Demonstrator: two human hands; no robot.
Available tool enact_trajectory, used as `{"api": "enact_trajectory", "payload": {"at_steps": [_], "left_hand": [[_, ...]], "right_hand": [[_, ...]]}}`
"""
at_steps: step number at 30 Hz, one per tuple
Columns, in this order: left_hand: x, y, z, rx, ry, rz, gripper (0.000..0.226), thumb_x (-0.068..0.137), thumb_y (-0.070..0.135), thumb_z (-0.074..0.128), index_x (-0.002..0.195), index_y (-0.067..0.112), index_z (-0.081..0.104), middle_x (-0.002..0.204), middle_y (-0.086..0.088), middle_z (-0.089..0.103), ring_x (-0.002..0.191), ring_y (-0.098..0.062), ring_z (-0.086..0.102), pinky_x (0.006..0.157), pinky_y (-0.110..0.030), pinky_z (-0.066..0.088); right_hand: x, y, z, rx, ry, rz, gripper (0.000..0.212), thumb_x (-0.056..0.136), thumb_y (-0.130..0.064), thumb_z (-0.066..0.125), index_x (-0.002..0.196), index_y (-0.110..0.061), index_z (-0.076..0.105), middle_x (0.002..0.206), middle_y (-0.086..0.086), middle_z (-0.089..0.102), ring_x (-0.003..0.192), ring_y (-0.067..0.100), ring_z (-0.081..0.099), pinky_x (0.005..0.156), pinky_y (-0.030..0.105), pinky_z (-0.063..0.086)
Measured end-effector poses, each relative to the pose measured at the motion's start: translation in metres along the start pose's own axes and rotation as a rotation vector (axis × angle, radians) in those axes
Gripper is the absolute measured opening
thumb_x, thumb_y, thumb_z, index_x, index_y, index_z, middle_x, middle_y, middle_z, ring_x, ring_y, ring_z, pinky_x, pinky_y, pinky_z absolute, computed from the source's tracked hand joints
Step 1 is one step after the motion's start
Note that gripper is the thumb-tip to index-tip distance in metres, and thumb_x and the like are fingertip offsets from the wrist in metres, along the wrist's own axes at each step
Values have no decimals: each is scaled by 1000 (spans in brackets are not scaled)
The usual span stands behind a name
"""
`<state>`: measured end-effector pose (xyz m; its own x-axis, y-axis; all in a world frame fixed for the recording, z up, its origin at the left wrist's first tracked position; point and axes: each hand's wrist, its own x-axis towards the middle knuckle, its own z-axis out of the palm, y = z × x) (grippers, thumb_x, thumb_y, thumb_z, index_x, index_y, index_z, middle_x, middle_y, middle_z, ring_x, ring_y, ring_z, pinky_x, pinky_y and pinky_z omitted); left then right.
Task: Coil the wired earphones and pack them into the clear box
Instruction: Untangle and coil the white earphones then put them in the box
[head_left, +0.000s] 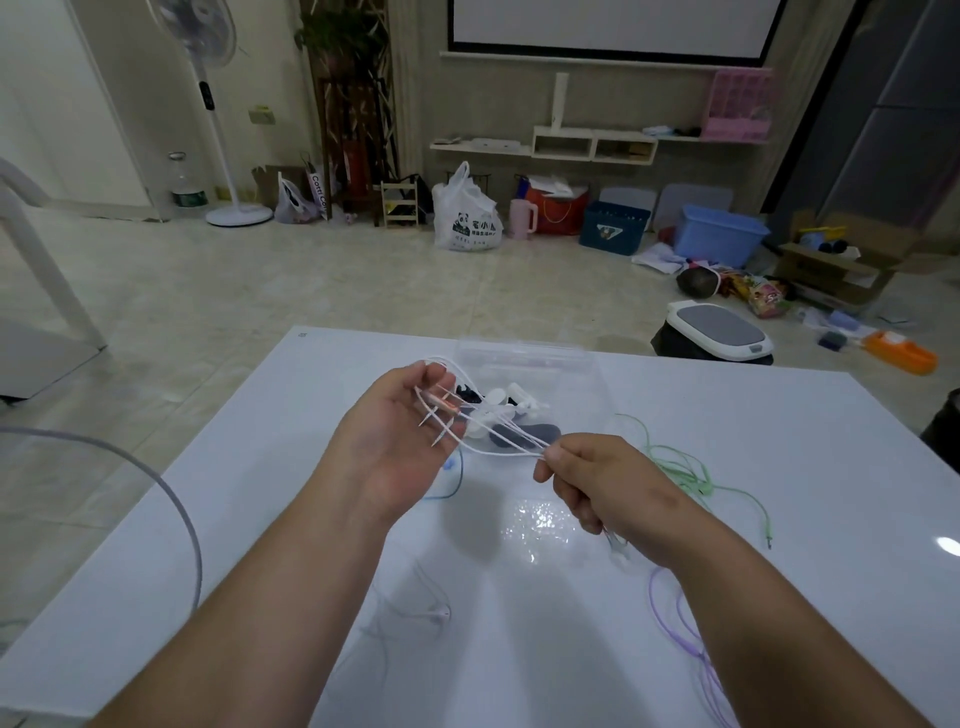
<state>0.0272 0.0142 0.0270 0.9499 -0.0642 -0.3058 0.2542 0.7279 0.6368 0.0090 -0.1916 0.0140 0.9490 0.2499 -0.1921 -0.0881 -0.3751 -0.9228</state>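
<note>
Firstly, at the near right: purple earphone cable (675, 631), lying loose on the white tabletop (779, 415) and running off the near edge. Lower centre: faint white cable with one earbud (441, 613), flat on the tabletop, apart from both hands. Right hand (597, 483): raised above the tabletop, fingers curled, thumb and forefinger pinching a bunch of strands of the white earphones (511, 441). Left hand (395, 441): raised, palm turned toward the right hand, fingers spread and fairly straight, the white earphones looped over them; the strands run taut from these fingers across to the right hand's pinch. Beneath the left hand: blue cable (449, 486), partly hidden. Beside the right hand: green earphones (680, 465), a loose tangle on the tabletop, plug end trailing toward the right edge. Behind the hands: clear box (530, 358), at the far side of the tabletop, holding dark and white items too jumbled to name; the white earphones are outside it, held in the air just in front. Beyond, on the floor: white-and-grey bin (719, 327), blue tub (722, 236), white plastic bag (467, 215), standing fan (218, 104)
</note>
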Motion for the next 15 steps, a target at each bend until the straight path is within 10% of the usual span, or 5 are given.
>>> {"api": "enact_trajectory", "payload": {"at_steps": [7, 15], "left_hand": [[1, -4, 3, -147, 156, 33, 33, 91, 18, 45, 60, 15, 38, 61, 0, 51, 71, -18, 58, 71, -30, 44], [-6, -8, 10, -122, 35, 97, 38, 98, 42, 41, 123, 24, 63, 128, -7, 60, 117, -30, 59, 96, -47, 48]], "right_hand": [[2, 0, 2, -164, 50, 16, 33, 97, -35, 50, 73, -22, 67, 60, -9, 46, 51, 8, 38, 54, 22, 32], [0, -3, 9, -82, -89, 43, 27, 99, -21, 46, 87, -10, 68, 65, -1, 61, 53, 12, 45, 52, 24, 36]]}}
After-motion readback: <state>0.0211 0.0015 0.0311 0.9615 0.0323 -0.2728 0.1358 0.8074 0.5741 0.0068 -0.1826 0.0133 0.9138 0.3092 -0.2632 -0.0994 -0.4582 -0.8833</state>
